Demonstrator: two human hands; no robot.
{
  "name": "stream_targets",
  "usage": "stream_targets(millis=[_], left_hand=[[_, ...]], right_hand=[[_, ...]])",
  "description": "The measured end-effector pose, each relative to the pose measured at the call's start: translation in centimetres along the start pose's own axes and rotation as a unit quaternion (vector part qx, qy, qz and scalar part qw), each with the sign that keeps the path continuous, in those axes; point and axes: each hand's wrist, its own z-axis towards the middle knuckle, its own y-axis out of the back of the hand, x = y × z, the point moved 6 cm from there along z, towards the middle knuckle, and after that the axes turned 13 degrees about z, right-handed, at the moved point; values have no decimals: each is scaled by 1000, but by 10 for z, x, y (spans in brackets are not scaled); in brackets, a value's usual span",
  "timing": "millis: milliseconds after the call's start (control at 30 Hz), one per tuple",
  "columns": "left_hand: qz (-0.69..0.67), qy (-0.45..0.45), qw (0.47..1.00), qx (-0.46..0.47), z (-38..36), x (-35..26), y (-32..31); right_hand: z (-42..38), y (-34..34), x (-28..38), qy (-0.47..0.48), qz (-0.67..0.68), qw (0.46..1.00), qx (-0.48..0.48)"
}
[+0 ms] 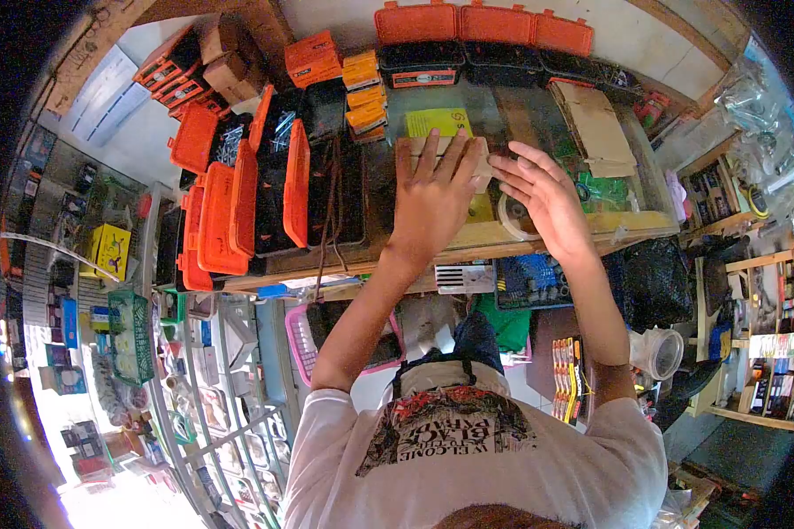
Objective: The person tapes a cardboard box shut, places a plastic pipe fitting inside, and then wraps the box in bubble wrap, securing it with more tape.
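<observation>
Shop counter (538,236); orange cases (238,203); shelves (772,291)

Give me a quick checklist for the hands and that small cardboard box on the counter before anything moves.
1. Left hand on the cardboard box: ok, lies flat across it.
2. Right hand free: ok, fingers spread, holding nothing, beside the box.
3. Box closed: cannot tell, the left hand covers most of it.
4. Tape roll near the right hand: ok, lies partly under that hand on the counter.
5. Yellow card behind the box: ok, lies flat, apart from both hands.
6. Orange cases left of the box: not ok, several stand open.
</observation>
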Motion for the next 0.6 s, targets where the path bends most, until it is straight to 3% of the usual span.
stream_targets(millis=[400, 600], left_hand=[[-8, -3, 1000, -8, -1, -1, 3], [9, -13, 998, -59, 0, -1, 3]], right_hand=[[10, 13, -9, 21, -29, 997, -73], [11, 17, -9, 13, -83, 990, -115]])
